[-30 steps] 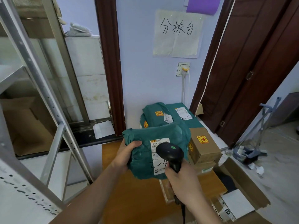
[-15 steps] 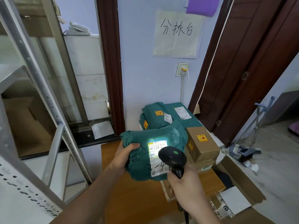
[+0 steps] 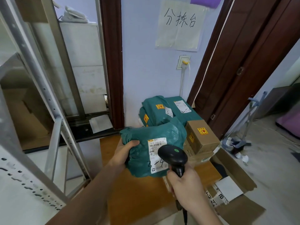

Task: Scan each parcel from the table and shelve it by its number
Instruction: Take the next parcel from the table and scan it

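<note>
head view: left hand (image 3: 124, 151) fingers wrap the soft green plastic parcel (image 3: 152, 150) above the brown wooden worktop (image 3: 138, 192). right hand (image 3: 185, 184) fingers grip the black handheld scanner (image 3: 172, 157), which covers part of the parcel's white label (image 3: 156, 149). more green parcels (image 3: 164, 111) and a brown cardboard box (image 3: 201, 135) lie behind; the grey metal shelf frame (image 3: 48, 111) stands left.

Soft, even daylight fills the room, brightest through the pale window panes (image 3: 84, 65) left of the dark door frame (image 3: 113, 62). Shadows stay faint — only a dim patch under the green parcel (image 3: 146, 153). No harsh glare. Wide-angle distortion bends the metal shelf upright (image 3: 32, 75) left of that frame, and the floor clutter far right of it looks smeared — slightly blurred.
</note>
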A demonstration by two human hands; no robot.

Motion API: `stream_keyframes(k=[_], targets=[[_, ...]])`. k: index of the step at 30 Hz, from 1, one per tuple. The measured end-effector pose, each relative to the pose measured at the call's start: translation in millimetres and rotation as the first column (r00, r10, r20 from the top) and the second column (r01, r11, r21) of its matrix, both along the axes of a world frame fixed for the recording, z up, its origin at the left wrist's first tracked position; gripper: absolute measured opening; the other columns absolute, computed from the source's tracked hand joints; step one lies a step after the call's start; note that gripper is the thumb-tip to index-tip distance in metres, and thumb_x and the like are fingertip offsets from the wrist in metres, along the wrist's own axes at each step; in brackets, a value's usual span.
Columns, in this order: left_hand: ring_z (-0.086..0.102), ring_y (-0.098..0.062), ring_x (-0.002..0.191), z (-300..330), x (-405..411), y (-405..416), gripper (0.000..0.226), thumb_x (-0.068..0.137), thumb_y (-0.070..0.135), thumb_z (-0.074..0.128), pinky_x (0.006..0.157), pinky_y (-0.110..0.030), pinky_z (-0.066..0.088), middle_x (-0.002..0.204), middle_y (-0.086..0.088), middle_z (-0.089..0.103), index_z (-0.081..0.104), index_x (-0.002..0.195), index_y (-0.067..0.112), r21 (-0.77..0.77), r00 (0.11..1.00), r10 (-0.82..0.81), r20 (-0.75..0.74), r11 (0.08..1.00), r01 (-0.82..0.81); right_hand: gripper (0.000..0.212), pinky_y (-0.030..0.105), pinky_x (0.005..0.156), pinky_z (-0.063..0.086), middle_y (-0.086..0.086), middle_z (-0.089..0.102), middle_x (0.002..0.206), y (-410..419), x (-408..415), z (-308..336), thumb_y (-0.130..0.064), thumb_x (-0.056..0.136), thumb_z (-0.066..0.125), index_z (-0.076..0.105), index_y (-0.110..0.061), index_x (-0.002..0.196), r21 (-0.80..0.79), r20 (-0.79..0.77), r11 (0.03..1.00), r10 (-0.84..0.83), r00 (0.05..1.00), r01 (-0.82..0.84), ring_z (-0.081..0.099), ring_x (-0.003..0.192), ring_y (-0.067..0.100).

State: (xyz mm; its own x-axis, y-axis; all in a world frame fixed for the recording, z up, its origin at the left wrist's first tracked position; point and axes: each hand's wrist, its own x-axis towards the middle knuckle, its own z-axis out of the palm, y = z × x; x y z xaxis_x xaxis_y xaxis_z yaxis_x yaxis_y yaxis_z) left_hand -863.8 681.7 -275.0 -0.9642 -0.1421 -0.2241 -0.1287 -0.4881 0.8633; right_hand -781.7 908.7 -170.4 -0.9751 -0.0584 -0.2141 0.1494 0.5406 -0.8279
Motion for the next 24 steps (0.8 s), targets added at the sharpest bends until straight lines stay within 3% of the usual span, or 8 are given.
stream_keyframes(k=[5, 10, 15, 24], targets=[[0.076, -0.030, 0.107, 3, 13, 4, 0.064, 0.071, 0.014, 0.082, 0.082, -0.041, 0.063, 0.121, -0.012, 0.077, 0.061, 0.131, 0.018, 0.026, 1.000, 0.004, -0.029, 1.000, -0.003, 0.010, 0.031, 0.050, 0.050, 0.006, 0.062, 0.056, -15, 3, -8, -0.021, 0.091, 0.061, 0.057, -0.013, 0.085, -0.026, -0.005, 1.000, -0.012, 1.000, 0.012, 0.061, 0.045, 0.015], [0.075, -0.032, 0.109, 4, 22, 1, 0.071, 0.068, 0.013, 0.084, 0.084, -0.043, 0.063, 0.123, -0.013, 0.075, 0.059, 0.134, 0.018, 0.035, 1.000, 0.009, -0.014, 0.999, -0.009, 0.011, 0.031, 0.048, 0.047, 0.009, 0.059, 0.056, -20, 13, -5, -0.018, 0.092, 0.062, 0.056, -0.012, 0.084, -0.105, -0.024, 0.993, -0.065, 0.998, 0.062, 0.058, 0.043, 0.016], [0.078, -0.029, 0.099, 9, 22, -2, 0.071, 0.066, 0.006, 0.090, 0.073, -0.038, 0.064, 0.118, -0.012, 0.077, 0.061, 0.130, 0.018, 0.049, 1.000, 0.021, -0.016, 0.999, -0.021, 0.015, 0.029, 0.047, 0.048, 0.005, 0.062, 0.052, -18, 15, 1, -0.024, 0.092, 0.063, 0.058, -0.011, 0.087, -0.066, -0.003, 0.996, -0.057, 0.998, 0.056, 0.058, 0.041, 0.014], [0.076, -0.034, 0.106, 2, 28, -13, 0.066, 0.075, 0.006, 0.086, 0.077, -0.042, 0.064, 0.121, -0.014, 0.076, 0.059, 0.134, 0.018, 0.065, 0.999, 0.049, -0.009, 0.997, -0.048, 0.015, 0.023, 0.042, 0.043, 0.006, 0.061, 0.054, -19, 25, 9, -0.021, 0.094, 0.061, 0.059, -0.008, 0.087, -0.020, -0.033, 1.000, -0.015, 0.999, 0.014, 0.056, 0.038, 0.010]])
